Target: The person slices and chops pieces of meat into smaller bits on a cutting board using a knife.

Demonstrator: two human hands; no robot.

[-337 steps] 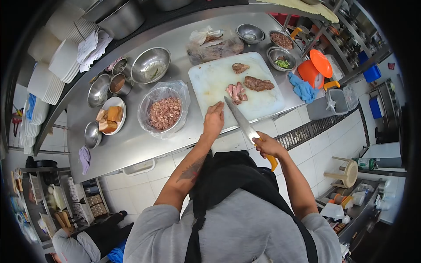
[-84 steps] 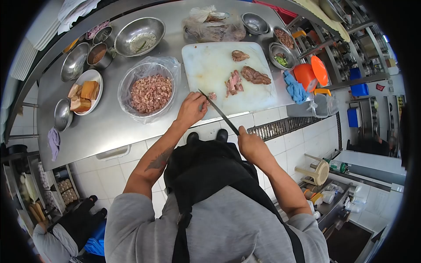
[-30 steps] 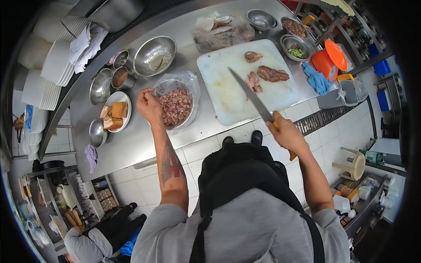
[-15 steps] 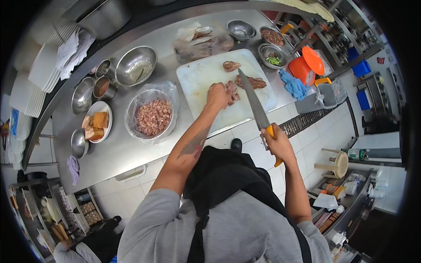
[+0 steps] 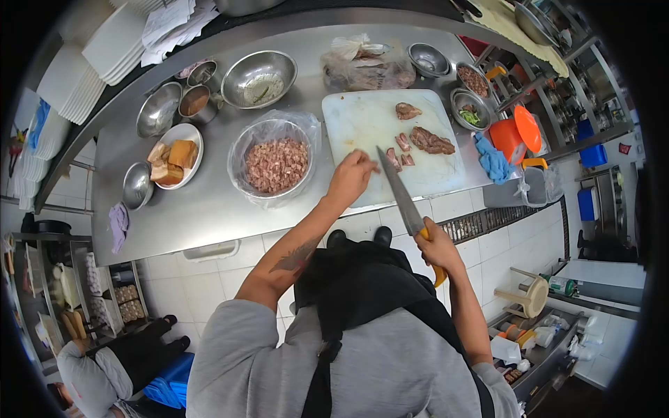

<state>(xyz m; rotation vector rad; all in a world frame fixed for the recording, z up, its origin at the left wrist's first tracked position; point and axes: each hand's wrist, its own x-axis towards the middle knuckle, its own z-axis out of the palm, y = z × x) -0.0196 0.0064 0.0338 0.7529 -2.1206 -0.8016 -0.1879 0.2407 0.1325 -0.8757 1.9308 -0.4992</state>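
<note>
My right hand (image 5: 439,245) grips a large kitchen knife (image 5: 398,187) by its yellow handle, the blade pointing up and left over the near edge of the white cutting board (image 5: 341,122). At the board's near left part is my left hand (image 5: 354,174), its fingers loosely bent and partly apart, with nothing visible in them. Small cut meat strips (image 5: 403,142) lie just beyond the knife tip. To their right rests a bigger dark piece of meat (image 5: 431,141), and a smaller meat chunk (image 5: 408,111) sits farther back.
Left of the board stands a plastic-lined bowl of diced meat (image 5: 277,166). Farther left are a plate of pork slabs (image 5: 174,155) and several metal bowls. A bagged item (image 5: 366,66) lies behind the board. A blue cloth (image 5: 493,159) and orange container (image 5: 506,139) are right. Another person (image 5: 104,373) is lower left.
My left hand has let go of the meat strips and drawn back from them. The strips now lie separate on the board. The view has shifted, and the knife stays in my right hand.
</note>
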